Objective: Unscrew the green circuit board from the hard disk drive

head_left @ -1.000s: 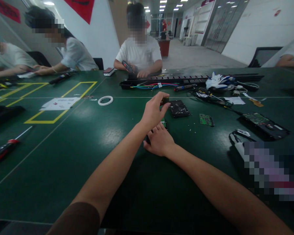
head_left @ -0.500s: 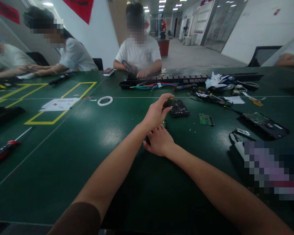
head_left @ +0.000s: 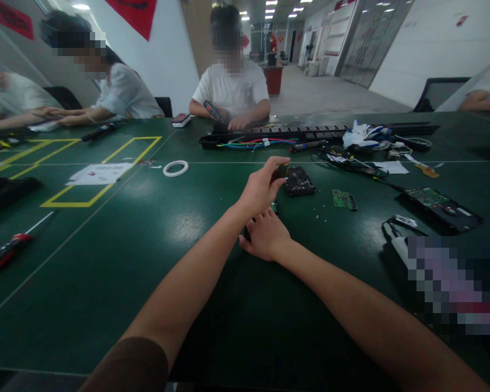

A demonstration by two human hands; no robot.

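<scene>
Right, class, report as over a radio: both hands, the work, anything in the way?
Left hand pinching small dark piece. Right hand over green board, mostly hidden. Black block near the pinched piece, possibly crowding it.

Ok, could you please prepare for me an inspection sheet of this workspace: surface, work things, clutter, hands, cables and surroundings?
Surface: green table, marked with yellow outlines.
Work things: dark item with yellowish edge; covered unit, mostly hidden; black block; loose green board right of it.
Clutter: screwdriver, white ring, paper sheet, small white bits.
Hands: left hand pinches the dark item between thumb and fingers; right hand lies over the covered unit, grip unclear.
Cables: coloured wires along the black rail; black cables tangled near a white bundle.
Surroundings: person opposite with dark hand tool; other people at left and far right.
</scene>
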